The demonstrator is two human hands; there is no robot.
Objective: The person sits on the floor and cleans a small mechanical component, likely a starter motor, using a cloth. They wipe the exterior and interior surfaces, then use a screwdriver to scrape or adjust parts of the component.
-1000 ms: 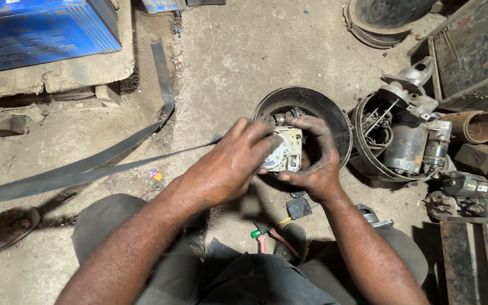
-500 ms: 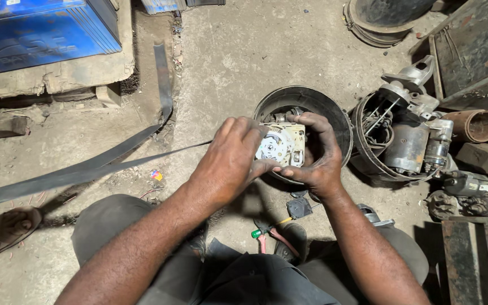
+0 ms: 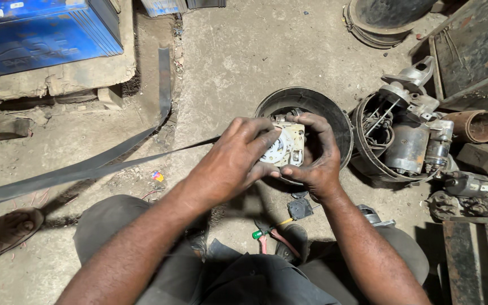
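Left hand: the left hand (image 3: 234,164) was curled over the near side of a small whitish mechanical part (image 3: 283,146), fingers pressed against its face.
Right hand: the right hand (image 3: 316,158) cupped the same part from the far side, fingers closed around its edge.
Part: it was held between both hands, just above a round black drum (image 3: 334,113) on the concrete floor (image 3: 244,56).
Below: a green-handled screwdriver (image 3: 265,230) lay by the person's knees.
Right: a dismantled starter motor (image 3: 413,135) sat in a wire-filled housing.
Left: a long black rubber strap (image 3: 86,169) crossed the floor; a blue battery case (image 3: 40,34) stood beyond.
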